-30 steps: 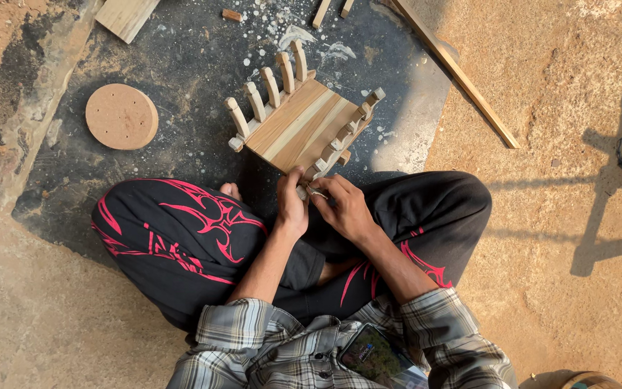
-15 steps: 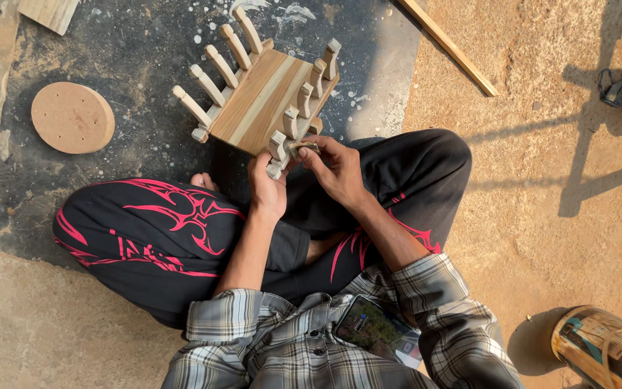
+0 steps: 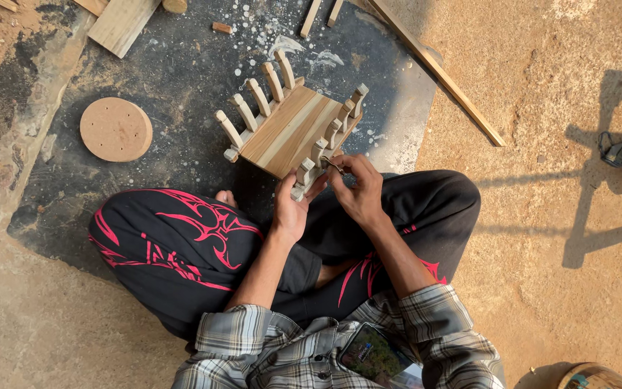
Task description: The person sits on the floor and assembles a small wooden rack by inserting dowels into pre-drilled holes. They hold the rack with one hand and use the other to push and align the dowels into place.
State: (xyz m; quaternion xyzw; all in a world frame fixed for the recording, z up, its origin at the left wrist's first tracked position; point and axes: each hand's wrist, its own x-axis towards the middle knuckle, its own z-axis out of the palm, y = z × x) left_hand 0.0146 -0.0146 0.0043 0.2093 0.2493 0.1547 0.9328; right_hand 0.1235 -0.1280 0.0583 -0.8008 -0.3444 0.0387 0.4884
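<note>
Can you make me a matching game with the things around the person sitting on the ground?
Things:
1. round wooden disc
2. wooden rack with pegs
3. long thin wood strip
4. left hand

Places:
A. on the sandy ground, off to the right
B. holding the near corner of the rack
C. lying flat on the dark mat, left side
D. tilted up in front of the knees

Pairs: 1-C, 2-D, 3-A, 4-B

Dark mat (image 3: 181, 79) under wooden disc (image 3: 116, 130)
</note>
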